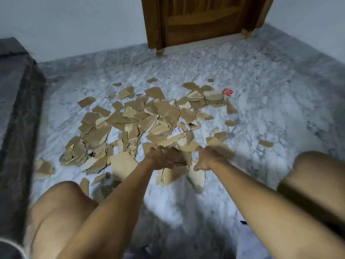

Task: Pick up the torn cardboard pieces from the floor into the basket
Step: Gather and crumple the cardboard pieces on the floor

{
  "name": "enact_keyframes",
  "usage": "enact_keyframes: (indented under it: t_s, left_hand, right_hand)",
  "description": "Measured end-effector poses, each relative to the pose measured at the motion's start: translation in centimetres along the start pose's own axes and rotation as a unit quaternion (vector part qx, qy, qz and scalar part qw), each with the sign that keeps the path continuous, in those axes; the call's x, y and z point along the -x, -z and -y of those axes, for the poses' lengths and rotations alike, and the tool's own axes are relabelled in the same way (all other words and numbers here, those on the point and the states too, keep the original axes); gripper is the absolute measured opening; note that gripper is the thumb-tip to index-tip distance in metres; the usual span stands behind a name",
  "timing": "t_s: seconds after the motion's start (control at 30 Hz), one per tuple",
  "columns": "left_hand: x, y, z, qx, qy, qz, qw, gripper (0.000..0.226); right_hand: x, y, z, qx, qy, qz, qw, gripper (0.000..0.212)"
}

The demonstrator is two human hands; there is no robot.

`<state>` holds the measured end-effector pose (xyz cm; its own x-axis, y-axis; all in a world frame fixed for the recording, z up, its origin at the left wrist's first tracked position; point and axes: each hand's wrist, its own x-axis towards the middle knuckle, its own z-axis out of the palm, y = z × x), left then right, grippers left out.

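Note:
Several torn brown cardboard pieces (pixel 149 113) lie scattered in a wide pile on the marble floor (pixel 261 109). My left hand (pixel 158 158) and my right hand (pixel 207 158) reach into the near edge of the pile, facing each other, with a blurred bunch of cardboard pieces (pixel 177 157) pressed between them. More pieces (pixel 196 177) hang or fall just below the hands. The right hand also seems to grip a blurred piece (pixel 220 146). No basket is in view.
A dark grey cushioned edge (pixel 18 113) runs along the left. A wooden door (pixel 201 19) stands at the far wall. A small red piece (pixel 228 92) lies at the pile's far right. My bare knees (pixel 61 206) frame the bottom.

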<state>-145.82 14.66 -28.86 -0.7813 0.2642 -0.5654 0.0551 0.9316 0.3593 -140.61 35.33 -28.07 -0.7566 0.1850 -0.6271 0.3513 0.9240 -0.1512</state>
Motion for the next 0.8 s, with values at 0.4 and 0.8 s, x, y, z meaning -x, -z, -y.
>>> enact_keyframes:
  t_s: [0.4,0.8]
  left_hand:
    - [-4.7,-12.1,2.2,-0.105,0.009,-0.089,0.99,0.085]
    - [-2.8,-10.6,1.2,0.148,-0.008,-0.031,0.989,0.061]
  right_hand:
    - [-5.4,-13.6,-3.0,-0.146,-0.098,-0.098,0.98,0.086]
    - [-7.9,-2.2,-10.0,-0.173,-0.049,0.057,0.982,0.062]
